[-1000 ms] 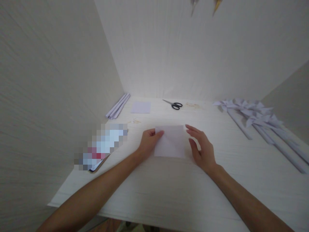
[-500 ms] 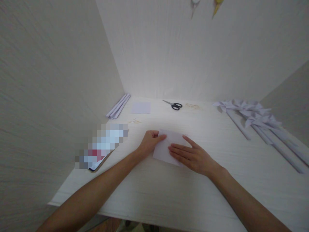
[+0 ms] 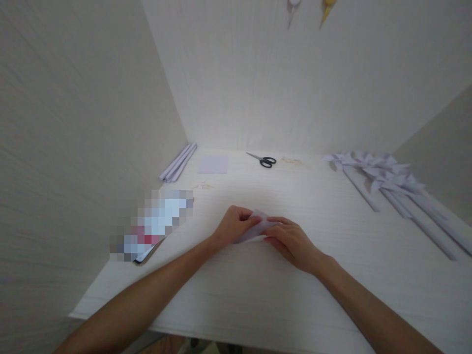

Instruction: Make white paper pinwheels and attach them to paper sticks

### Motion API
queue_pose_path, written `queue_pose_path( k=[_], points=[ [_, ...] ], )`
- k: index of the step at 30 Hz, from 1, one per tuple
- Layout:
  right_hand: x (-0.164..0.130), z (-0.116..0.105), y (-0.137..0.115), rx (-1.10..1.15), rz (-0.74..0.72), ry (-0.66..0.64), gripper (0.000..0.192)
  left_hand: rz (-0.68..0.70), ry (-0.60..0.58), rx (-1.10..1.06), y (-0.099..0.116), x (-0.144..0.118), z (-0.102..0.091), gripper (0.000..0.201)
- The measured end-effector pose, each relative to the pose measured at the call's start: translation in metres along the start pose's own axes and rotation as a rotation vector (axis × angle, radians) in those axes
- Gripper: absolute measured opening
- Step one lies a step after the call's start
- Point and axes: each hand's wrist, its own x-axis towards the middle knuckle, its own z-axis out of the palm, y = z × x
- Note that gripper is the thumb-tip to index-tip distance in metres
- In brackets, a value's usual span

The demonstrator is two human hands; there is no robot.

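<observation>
A small white sheet of paper (image 3: 258, 227) is pinched between both hands near the middle of the white table (image 3: 258, 295). My left hand (image 3: 236, 225) grips its left part, fingers curled over the top edge. My right hand (image 3: 291, 241) holds its right part from the near side. The paper is lifted and bent, and the fingers cover most of it.
Black scissors (image 3: 264, 160) and a flat pale paper square (image 3: 213, 164) lie at the back. Rolled paper tubes (image 3: 179, 162) rest by the left wall. Several paper pinwheels on sticks (image 3: 387, 182) lie at the right. A pixelated flat object (image 3: 155, 223) sits at the left.
The paper lay flat under my fingers; my right hand slid across it, and now both hands have lifted and folded it into a narrower shape nearer to me.
</observation>
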Motion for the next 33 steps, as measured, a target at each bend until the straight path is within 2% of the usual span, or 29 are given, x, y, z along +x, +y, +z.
queue_pose_path(
  k=[10,14,18,21,24,30,33],
  points=[
    [0.007,0.007,-0.004,0.199,0.444,0.208,0.007,0.027,-0.172,-0.067,-0.004,-0.004,0.005,0.029],
    [0.008,0.008,-0.002,0.345,0.595,0.202,0.012,0.01,-0.227,-0.092,-0.002,-0.005,0.005,0.026],
    [0.007,0.008,0.0,0.392,0.766,0.208,0.014,-0.048,-0.335,-0.162,0.002,-0.005,0.003,0.021],
    [0.006,0.008,0.001,0.4,0.809,0.23,0.016,-0.072,-0.363,-0.233,0.003,-0.003,0.001,0.019],
    [0.006,0.009,0.0,0.408,0.812,0.257,0.016,-0.066,-0.311,-0.239,0.002,-0.002,0.0,0.02],
    [0.004,0.012,0.0,0.476,0.845,0.253,0.015,-0.048,-0.3,-0.043,0.004,-0.004,0.001,0.034],
    [0.005,0.012,0.001,0.592,0.889,0.251,0.014,-0.02,-0.279,0.043,0.006,-0.005,0.001,0.04]
  ],
)
